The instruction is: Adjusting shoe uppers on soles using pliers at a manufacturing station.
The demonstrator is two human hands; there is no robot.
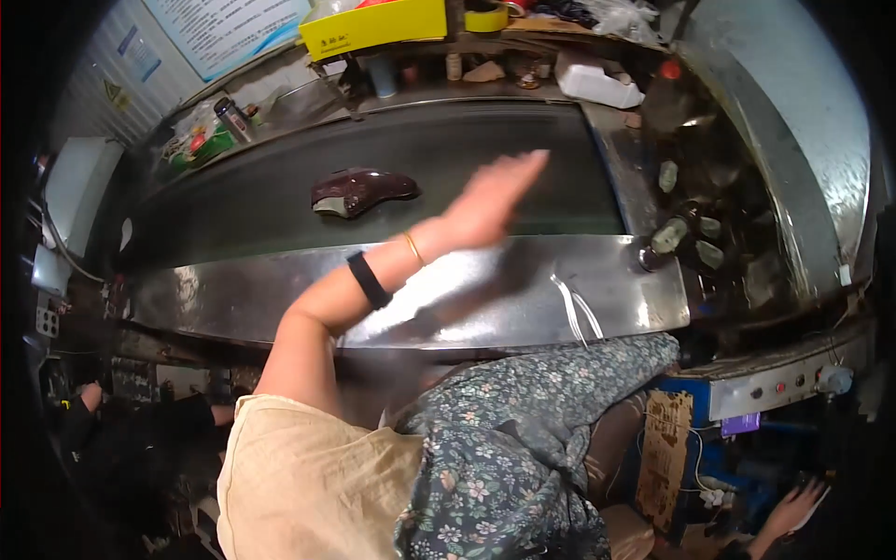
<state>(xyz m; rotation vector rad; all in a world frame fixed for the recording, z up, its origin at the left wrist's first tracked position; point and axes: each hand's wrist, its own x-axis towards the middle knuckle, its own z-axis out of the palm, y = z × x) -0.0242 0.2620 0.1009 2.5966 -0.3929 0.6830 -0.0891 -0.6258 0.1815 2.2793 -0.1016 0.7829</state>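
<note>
A glossy maroon shoe (369,189) with a pale grey last showing at one end lies on its side on the dark conveyor belt (280,219). To its right, my left hand (495,201) reaches across over the belt, apart from the shoe. Its fingers are stretched out, smeared by motion, and nothing shows in them. A gold bracelet and a black band circle that forearm. My right hand is not visible. Two thin white strips (577,308) lie on the metal ledge (504,299) below my left hand.
Several shoes on lasts (669,235) stand on the dark rack at right. Behind the belt are a yellow box (373,28), a white jug (597,81) and a flask (233,119). A control panel (779,385) sits lower right. Another person's hand (793,509) holds a flat object there.
</note>
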